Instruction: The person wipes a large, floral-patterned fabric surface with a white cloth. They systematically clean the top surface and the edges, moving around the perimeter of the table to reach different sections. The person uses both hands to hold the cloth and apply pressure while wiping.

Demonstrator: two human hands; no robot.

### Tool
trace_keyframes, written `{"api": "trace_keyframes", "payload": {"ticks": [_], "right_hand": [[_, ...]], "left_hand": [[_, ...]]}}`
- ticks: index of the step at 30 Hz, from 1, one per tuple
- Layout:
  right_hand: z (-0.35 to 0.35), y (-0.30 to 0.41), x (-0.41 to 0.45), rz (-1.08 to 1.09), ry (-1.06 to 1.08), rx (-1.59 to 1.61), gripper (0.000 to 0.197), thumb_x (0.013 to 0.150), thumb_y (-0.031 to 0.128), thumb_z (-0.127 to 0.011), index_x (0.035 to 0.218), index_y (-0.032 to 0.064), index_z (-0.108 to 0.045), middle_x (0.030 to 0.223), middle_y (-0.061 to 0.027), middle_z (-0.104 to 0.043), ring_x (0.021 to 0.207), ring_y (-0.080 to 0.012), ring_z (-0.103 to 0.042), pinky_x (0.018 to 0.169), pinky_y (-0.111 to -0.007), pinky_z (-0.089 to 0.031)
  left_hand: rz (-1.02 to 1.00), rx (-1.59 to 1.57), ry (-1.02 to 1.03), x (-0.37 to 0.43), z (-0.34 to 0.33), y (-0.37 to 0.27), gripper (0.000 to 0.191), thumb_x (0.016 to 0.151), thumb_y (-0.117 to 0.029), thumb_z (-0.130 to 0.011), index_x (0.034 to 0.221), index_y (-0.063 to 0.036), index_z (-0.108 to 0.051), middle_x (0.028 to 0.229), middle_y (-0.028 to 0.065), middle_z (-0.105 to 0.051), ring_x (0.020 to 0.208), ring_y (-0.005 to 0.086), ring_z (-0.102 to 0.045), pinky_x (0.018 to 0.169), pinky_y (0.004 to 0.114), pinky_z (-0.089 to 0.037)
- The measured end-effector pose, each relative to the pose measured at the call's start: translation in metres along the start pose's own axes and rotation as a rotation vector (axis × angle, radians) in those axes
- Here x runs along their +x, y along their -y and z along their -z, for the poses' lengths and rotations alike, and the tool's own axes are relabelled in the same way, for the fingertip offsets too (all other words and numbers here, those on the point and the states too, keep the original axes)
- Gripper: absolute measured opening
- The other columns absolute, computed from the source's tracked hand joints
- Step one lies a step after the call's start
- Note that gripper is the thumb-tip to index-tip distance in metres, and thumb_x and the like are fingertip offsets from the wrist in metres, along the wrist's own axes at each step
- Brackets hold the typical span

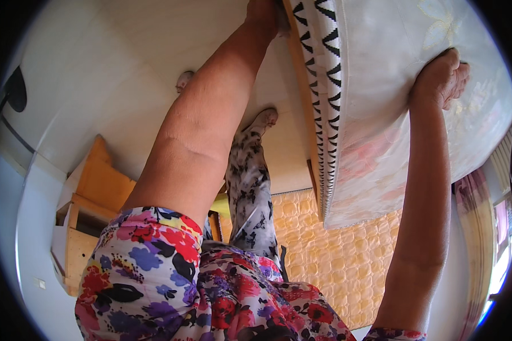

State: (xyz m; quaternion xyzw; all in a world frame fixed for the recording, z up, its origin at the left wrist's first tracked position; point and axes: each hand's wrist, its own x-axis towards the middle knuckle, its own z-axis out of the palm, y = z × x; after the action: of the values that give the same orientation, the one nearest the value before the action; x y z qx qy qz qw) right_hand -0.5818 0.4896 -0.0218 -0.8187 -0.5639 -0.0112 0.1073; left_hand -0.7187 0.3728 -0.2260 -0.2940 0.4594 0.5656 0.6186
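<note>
A pale mattress (pixel 375 106) with a faint floral pattern and black-and-white zigzag edging (pixel 333 81) fills the right side. My right hand (pixel 443 79) presses into its top, fingers curled into a fist, and the cloth dents around the wrist. My left arm stretches up across the view. At the top rim, my left hand (pixel 262 13) meets the wooden edge (pixel 298 64) running along the mattress side. Its fingers are mostly hidden there, so their grip cannot be made out.
Quilted golden-orange bedding (pixel 337 255) lies past the mattress's near end. Wooden furniture (pixel 85 238) stands at the left, by a pale wall. My shoes (pixel 264 117) are on the light floor (pixel 123 85). A curtain (pixel 478 213) hangs by a window at the right.
</note>
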Motion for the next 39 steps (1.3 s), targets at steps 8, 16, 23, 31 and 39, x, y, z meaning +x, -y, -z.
{"api": "trace_keyframes", "payload": {"ticks": [8, 16, 23, 31, 39], "right_hand": [[0.008, 0.023, -0.038, 0.081, -0.003, 0.135, 0.054, 0.079, 0.039, -0.04, 0.111, -0.0016, -0.052, 0.12, -0.018, -0.049, 0.107, -0.0307, -0.05, 0.09, -0.039, -0.04], [0.026, 0.011, -0.041, 0.059, -0.045, 0.027, 0.058, 0.08, 0.041, -0.039, 0.117, -0.0032, -0.05, 0.123, -0.0192, -0.047, 0.108, -0.0308, -0.051, 0.09, -0.04, -0.042], [0.025, 0.023, -0.055, 0.044, 0.059, 0.169, 0.055, 0.085, 0.036, -0.035, 0.12, -0.0032, -0.049, 0.123, -0.0184, -0.049, 0.105, -0.0297, -0.054, 0.087, -0.039, -0.045], [0.022, 0.024, -0.055, 0.069, 0.144, 0.243, 0.05, 0.086, 0.033, -0.035, 0.117, -0.0024, -0.053, 0.118, -0.0151, -0.055, 0.095, -0.0284, -0.059, 0.08, -0.039, -0.05], [0.026, 0.015, -0.048, 0.039, -0.026, 0.056, 0.058, 0.084, 0.042, -0.036, 0.119, -0.0015, -0.049, 0.123, -0.0182, -0.046, 0.112, -0.03, -0.047, 0.091, -0.041, -0.041]], "left_hand": [[-0.271, 1.563, 0.041, -0.004, 0.151, 0.2, 0.069, 0.064, -0.023, -0.074, 0.122, -0.003, -0.044, 0.127, 0.0217, -0.043, 0.123, 0.0368, -0.035, 0.103, 0.042, -0.032], [0.123, 0.466, -0.007, -0.08, 0.127, 0.166, 0.054, 0.09, -0.032, -0.044, 0.137, -0.0093, -0.03, 0.127, 0.0192, -0.046, 0.113, 0.0305, -0.046, 0.094, 0.041, -0.038], [-0.073, 0.198, 0.029, 0.044, 0.074, 0.014, 0.047, 0.091, -0.039, -0.041, 0.117, -0.0007, -0.05, 0.105, 0.0143, -0.056, 0.094, 0.03, -0.053, 0.084, 0.044, -0.041], [0.288, 0.271, -0.055, -0.06, 0.173, 0.227, 0.073, 0.088, -0.054, -0.041, 0.143, -0.0111, -0.021, 0.138, 0.0152, -0.036, 0.124, 0.0314, -0.035, 0.1, 0.043, -0.031], [0.063, -0.119, -0.059, -0.089, 0.074, 0.059, 0.036, 0.084, -0.028, -0.054, 0.104, 0.0013, -0.057, 0.106, 0.0115, -0.059, 0.097, 0.0245, -0.054, 0.086, 0.035, -0.042]]}}
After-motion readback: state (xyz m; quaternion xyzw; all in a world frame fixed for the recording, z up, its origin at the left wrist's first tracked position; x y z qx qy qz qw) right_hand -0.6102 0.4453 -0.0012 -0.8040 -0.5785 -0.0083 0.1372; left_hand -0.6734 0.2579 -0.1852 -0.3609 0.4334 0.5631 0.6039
